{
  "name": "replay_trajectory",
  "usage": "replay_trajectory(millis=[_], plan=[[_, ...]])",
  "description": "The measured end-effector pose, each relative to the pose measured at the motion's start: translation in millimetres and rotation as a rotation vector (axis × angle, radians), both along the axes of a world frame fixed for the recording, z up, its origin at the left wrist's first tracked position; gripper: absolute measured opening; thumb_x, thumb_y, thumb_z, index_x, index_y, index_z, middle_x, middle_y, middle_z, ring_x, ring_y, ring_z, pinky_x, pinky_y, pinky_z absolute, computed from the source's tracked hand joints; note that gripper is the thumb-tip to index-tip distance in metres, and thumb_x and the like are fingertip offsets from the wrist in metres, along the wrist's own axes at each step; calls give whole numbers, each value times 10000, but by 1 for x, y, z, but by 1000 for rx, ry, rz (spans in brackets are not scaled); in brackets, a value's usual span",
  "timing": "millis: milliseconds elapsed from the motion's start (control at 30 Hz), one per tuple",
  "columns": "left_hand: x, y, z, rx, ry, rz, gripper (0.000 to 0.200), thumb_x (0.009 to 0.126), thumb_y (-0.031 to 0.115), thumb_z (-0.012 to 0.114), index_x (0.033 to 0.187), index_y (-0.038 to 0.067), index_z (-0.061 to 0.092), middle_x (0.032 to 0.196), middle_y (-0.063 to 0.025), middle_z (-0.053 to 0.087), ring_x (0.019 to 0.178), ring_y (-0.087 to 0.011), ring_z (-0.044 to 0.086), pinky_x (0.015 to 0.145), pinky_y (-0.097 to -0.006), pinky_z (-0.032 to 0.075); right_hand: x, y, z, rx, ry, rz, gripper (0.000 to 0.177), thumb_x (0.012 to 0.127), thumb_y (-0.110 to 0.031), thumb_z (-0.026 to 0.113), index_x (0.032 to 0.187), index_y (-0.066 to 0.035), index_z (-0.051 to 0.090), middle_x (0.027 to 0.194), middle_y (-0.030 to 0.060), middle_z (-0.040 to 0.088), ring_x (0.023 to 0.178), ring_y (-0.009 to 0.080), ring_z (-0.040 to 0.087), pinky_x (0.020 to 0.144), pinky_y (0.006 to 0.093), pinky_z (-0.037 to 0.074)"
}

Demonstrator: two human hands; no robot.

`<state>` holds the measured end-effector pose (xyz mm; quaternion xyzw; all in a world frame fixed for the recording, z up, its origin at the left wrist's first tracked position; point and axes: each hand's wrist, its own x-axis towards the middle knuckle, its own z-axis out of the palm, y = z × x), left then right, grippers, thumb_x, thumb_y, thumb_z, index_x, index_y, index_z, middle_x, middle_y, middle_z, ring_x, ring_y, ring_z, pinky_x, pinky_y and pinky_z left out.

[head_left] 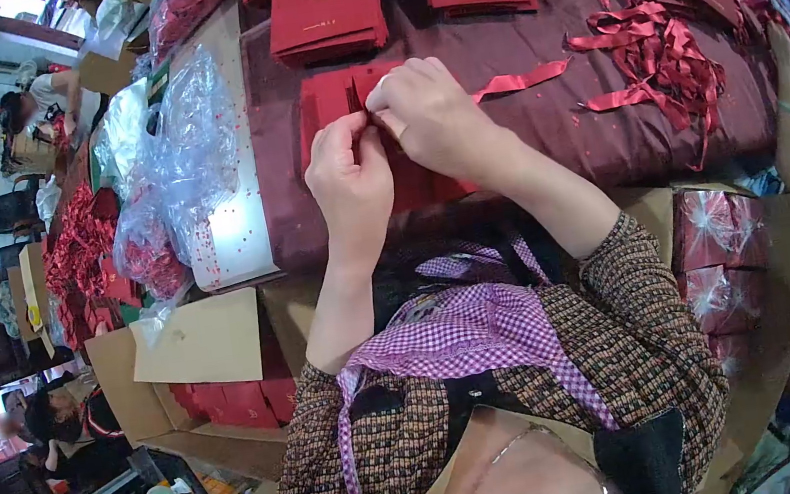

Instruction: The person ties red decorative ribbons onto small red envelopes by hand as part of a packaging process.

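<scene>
Red piece (pixel 354 96) pinched between 2 hands (pixel 350 167) (pixel 432 115), over red sheets (pixel 322 98)

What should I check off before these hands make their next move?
1. Left hand and right hand meeting at the dark red piece: ok.
2. Secure pinch on that piece: cannot tell, fingers hide the contact.
3. Red sheet lying under the work: ok.
4. Loose ribbon strip well away from the right wrist: not ok, it runs right up to it.
5. Tangled ribbon pile apart from both hands: ok.
6. Printed red stack apart from the fingers: ok.
</scene>
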<state>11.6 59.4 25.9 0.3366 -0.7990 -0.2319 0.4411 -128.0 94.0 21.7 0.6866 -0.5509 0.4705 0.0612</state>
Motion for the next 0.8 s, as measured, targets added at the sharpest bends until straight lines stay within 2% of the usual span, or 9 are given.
replay_trajectory(millis=[100, 133, 200, 367, 433, 500, 600, 733, 800], plan=[[2, 0, 3, 105, 17, 12, 138, 806, -4, 618, 943, -21, 612, 853, -160, 637, 772, -281, 638, 698, -368, 518, -11, 8, 13, 270, -377, 134, 219, 775, -73, 673, 979, -39, 599, 876, 131, 617, 862, 322, 583, 823, 383, 440], [2, 1, 4, 138, 25, 9, 149, 808, 4, 623, 954, -21, 609, 861, -159, 636, 769, -270, 642, 690, -360, 522, -14, 9, 11, 270, -374, 136, 219, 775, -73, 673, 979, -39, 599, 876, 131, 617, 862, 322, 583, 823, 383, 440], [0, 1, 3, 135, 23, 0, 161, 813, 7, 623, 970, -23, 607, 863, -158, 635, 767, -260, 644, 686, -352, 524, -18, 10, 6, 81, -130, 71, 181, 757, -45, 676, 923, -37, 606, 845, 121, 612, 811, 315, 582, 785, 379, 443], [0, 6, 7, 174, 10, -130, 199, 833, 11, 617, 1028, -28, 618, 881, -152, 645, 764, -234, 648, 688, -318, 518, -18, 14, 4, 3, -79, 22, 130, 740, -32, 677, 846, -37, 604, 790, 102, 606, 780, 293, 575, 739, 368, 435], [9, 2, 10, 452, 49, -201, 206, 844, -2, 598, 1046, -28, 626, 915, -158, 654, 774, -226, 650, 689, -314, 513, -18, 18, 5, -17, -90, 19, 119, 732, -25, 678, 822, -37, 602, 774, 97, 604, 773, 287, 573, 729, 364, 431], [8, -2, 10, 425, 106, -232, 224, 843, -19, 585, 1063, -30, 625, 927, -160, 652, 775, -227, 646, 681, -310, 508, -18, 23, 9, 31, -197, 53, 123, 719, -6, 681, 807, -37, 601, 776, 92, 605, 769, 282, 572, 728, 356, 428], [6, -10, -1, 91, 44, -282, 225, 787, -51, 604, 1011, -36, 623, 855, -161, 619, 761, -276, 616, 671, -320, 494, -17, 25, 8, 13, -219, 80, 127, 713, 3, 684, 799, -39, 601, 770, 90, 606, 765, 276, 573, 723, 361, 429], [3, -12, 4, -9, -8, -275, 181, 754, -79, 592, 930, -42, 611, 805, -165, 593, 724, -299, 591, 654, -347, 482, -21, 25, 11, 46, -190, 149, 99, 739, -57, 682, 798, -56, 603, 755, 70, 613, 778, 264, 577, 728, 362, 415], [5, -12, 6, 60, 5, -320, 137, 742, -80, 576, 874, -47, 595, 777, -164, 573, 691, -311, 565, 647, -374, 471, -34, 30, 29, 246, -270, 273, 129, 762, -99, 694, 868, -50, 638, 775, 78, 619, 804, 261, 584, 780, 353, 417]])
